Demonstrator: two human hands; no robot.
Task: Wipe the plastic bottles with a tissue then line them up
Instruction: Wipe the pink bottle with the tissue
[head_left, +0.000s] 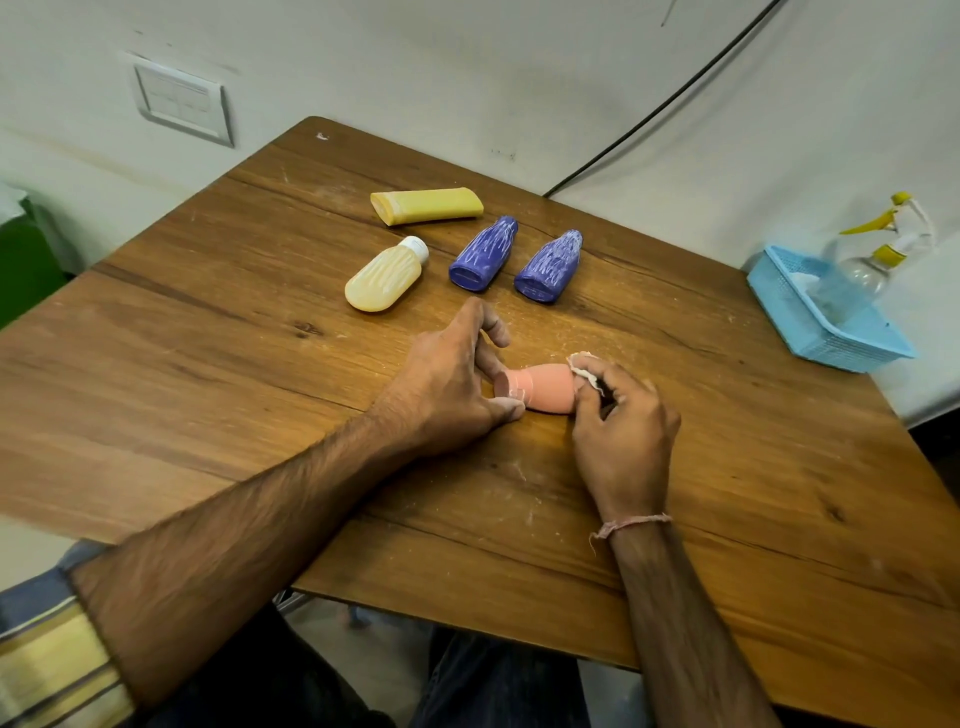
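Your left hand (447, 384) pinched the neck of the pink bottle (545, 389), which lay on the table (208, 364); your right hand (618, 415) pressed the tissue (584, 369) against its base. A hard wipe could have rolled the bottle or torn the tissue. No brand or label was readable.

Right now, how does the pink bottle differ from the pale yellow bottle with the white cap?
The pink bottle is held by the left hand and wiped with the tissue in the right hand; the pale yellow bottle lies untouched, farther away. Both lie on the table.
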